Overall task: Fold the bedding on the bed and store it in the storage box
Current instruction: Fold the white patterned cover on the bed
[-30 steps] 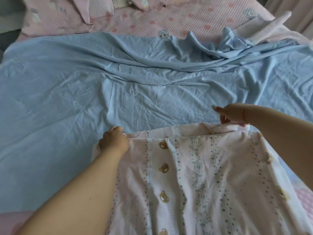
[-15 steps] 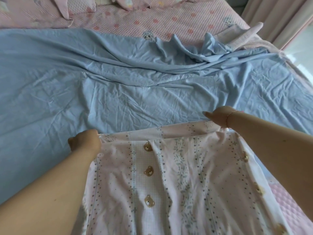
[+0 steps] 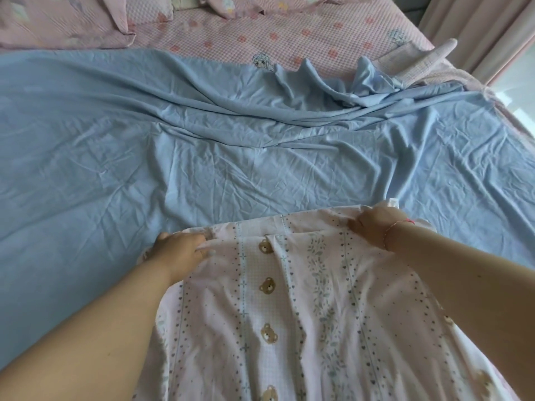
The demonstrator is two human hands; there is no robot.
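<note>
Hands: two, both bare, both on far edge of pink printed cover (image 3: 304,314). Left hand (image 3: 179,248) curled over left corner, fingers (image 3: 207,250) pinching a fold of the cloth. Right hand (image 3: 373,227) closed on right corner, thumb and fingers clamped on the hem; thin red string bracelet (image 3: 396,227) at that wrist. Both forearms cut off by lower frame edge.

Pink printed cover: one piece, stretched between the two hands, running toward the camera and out of the bottom of the frame. Pattern in lengthwise stripes: hearts, dots, leaf sprigs, and a checked band with bear heads. Four bear heads counted down the middle band, lowest one cropped; more partly seen near right edge. A second layer or overlap visible along the far hem; number of layers not clear. Small white tag (image 3: 393,202) poking out past the right hand.

Blue sheet (image 3: 202,146): one, spread wide and wrinkled under the cover, bunched into ridges toward far right, left side cropped.

Pink bed sheet (image 3: 289,33): checked, flower-printed, showing beyond the blue sheet. Pillows: two made out at far edge, left pillow (image 3: 58,21) and middle pillow (image 3: 246,4), both cropped at top. Pale pink folded cloth (image 3: 419,59) at far right corner, shape hard to read. Curtain (image 3: 477,33) at upper right.
</note>
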